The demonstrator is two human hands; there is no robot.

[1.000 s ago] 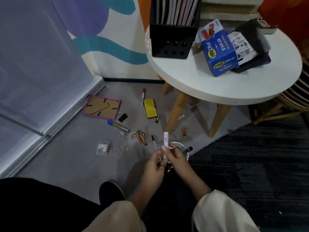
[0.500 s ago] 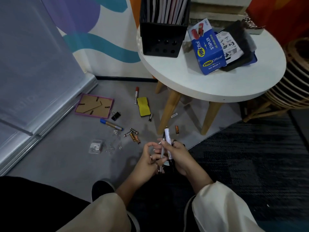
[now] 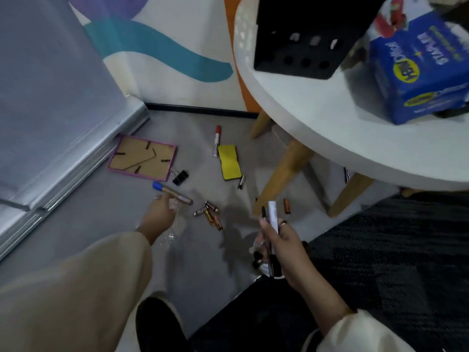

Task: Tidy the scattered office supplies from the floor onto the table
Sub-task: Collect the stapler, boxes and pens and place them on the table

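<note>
Head view: right hand (image 3: 281, 243) grips pens (image 3: 269, 224), at 5 o'clock of frame. Left hand (image 3: 160, 214) reaches blue marker (image 3: 172, 193) on floor at 9 o'clock of batteries (image 3: 209, 213); grip unclear, blurred. Risk: pens slip from loose bundle; marker rolls off if nudged.

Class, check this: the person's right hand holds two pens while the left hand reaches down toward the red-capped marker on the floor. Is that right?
Not quite. The head view shows the left hand reaching the blue-capped marker, not the red-capped marker, which lies farther off beside the yellow pad. The right hand does hold two pens.
</note>
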